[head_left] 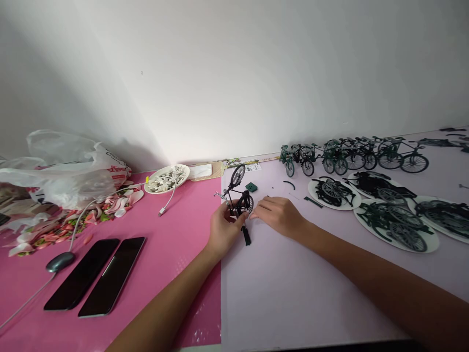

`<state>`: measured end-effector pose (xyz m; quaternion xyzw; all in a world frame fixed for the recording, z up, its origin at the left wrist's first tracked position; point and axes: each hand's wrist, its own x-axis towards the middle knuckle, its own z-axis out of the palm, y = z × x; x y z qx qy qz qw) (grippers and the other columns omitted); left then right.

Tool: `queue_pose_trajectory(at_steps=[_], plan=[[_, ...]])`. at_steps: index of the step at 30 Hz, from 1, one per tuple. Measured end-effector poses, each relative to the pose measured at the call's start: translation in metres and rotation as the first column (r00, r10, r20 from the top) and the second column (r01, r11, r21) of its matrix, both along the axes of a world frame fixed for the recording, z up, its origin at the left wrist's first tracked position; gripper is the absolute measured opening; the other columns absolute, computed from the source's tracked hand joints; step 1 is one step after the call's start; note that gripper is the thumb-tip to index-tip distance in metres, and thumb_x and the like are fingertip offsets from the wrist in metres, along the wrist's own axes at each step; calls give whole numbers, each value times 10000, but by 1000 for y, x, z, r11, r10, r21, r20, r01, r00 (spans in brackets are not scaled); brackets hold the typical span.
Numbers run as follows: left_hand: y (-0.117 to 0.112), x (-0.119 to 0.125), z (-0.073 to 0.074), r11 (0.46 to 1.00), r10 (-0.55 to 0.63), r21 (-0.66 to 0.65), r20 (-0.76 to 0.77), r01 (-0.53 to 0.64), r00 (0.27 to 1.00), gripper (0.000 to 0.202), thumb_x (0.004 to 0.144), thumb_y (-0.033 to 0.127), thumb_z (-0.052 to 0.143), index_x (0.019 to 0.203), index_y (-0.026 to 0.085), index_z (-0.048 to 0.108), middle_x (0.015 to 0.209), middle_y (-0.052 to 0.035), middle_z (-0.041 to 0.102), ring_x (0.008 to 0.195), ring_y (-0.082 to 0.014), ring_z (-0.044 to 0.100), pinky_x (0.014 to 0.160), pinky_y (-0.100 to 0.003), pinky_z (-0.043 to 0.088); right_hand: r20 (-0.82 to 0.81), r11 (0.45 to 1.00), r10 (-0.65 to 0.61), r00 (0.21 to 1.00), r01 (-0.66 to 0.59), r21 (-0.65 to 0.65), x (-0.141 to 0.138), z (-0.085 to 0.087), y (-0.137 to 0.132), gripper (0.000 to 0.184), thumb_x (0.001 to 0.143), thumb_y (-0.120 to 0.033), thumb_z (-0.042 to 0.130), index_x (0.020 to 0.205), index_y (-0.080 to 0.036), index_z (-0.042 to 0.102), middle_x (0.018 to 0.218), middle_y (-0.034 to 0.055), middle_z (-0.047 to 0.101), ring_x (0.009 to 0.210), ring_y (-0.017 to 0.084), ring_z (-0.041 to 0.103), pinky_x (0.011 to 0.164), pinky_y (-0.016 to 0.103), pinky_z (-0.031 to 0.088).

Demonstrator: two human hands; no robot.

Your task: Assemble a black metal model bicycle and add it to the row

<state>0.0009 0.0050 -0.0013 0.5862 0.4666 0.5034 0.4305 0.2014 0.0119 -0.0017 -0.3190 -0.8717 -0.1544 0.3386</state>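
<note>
My left hand (225,227) is closed around a small black model bicycle (238,195), tilted with one wheel up in the air and the other near my fingers. Close by on the right, my right hand (280,214) has its fingers bent together beside the lower wheel; whatever sits at their tips is too small to make out. A black strip-like part (246,235) shows under my left hand. Behind the hands lies a dark green square piece (251,187). Further right are a curved black part (289,185) and a flat dark strip (313,202).
Several assembled model bicycles (397,154) stand along the wall. White plates (432,244) at right carry bicycle parts. At left are a plate (186,171) of small pale pieces, a plastic bag (66,171), two phones (113,276), a cable (75,227) and a grey oval device (60,262).
</note>
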Motion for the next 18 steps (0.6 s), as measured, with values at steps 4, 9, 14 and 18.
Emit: queue_pose_trajectory(at_steps=[4, 9, 14, 18], plan=[[0, 0, 1, 1000, 6, 5, -25, -6, 1000, 417, 743, 335, 831, 1108, 172, 711, 1023, -89, 772, 713, -153, 664, 597, -255, 508, -12, 1000, -7, 1000, 7, -4, 1, -1, 0, 354, 1055, -242, 577, 704, -204, 588, 679, 18, 615, 647, 165, 539, 574, 319, 346], [0, -2, 0, 1000, 9, 15, -63, -8, 998, 405, 760, 338, 816, 1114, 172, 710, 1023, -92, 772, 714, -158, 661, 597, -261, 506, 5, 1000, -14, 1000, 14, -11, 1, -1, -1, 302, 1062, -169, 521, 789, -202, 648, 702, 18, 650, 653, 163, 569, 588, 323, 375], [0, -1, 0, 1000, 19, 18, -61, -18, 998, 388, 757, 338, 820, 1098, 182, 720, 1007, -81, 774, 698, -155, 651, 576, -257, 487, 2, 999, 6, 1000, -6, -45, 3, -2, -1, 268, 1039, -114, 521, 829, -197, 666, 750, 28, 671, 697, 166, 597, 607, 313, 392], [0, -1, 0, 999, 26, 25, -74, -24, 997, 386, 760, 343, 822, 1097, 186, 719, 1017, -81, 774, 690, -154, 651, 573, -260, 487, 8, 998, -4, 1000, 4, -69, 4, -4, 0, 273, 1046, -104, 483, 892, -200, 687, 804, 42, 687, 715, 171, 606, 615, 301, 409]])
